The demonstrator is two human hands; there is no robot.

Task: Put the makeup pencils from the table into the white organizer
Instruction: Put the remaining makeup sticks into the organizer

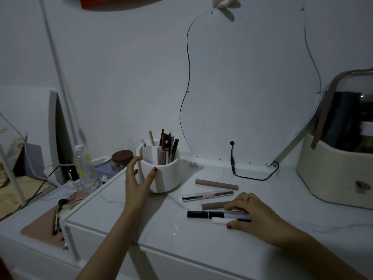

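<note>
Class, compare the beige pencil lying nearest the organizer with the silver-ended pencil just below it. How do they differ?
The beige pencil is one matte colour throughout; the silver-ended pencil is glossy with a pale pink middle band. The beige one slopes down to the right; the silver-ended one tilts slightly up. Both lie flat on the table, untouched by either hand.

The white, faintly marbled worktop carries a round white organizer toward its back left, standing upright with pencils in it. To the right of the organizer five sticks lie flat in a loose row, one behind another: a beige pencil farthest back, then a silver pencil with a pale pink band, a grey-brown pencil, a black pencil and, nearest, a white pencil. The last three are partly covered at their right ends. A cream box with a dark domed lid sits at the right edge. A black cable curls along the back, below a wavy mirror standing on the rear edge.
</note>
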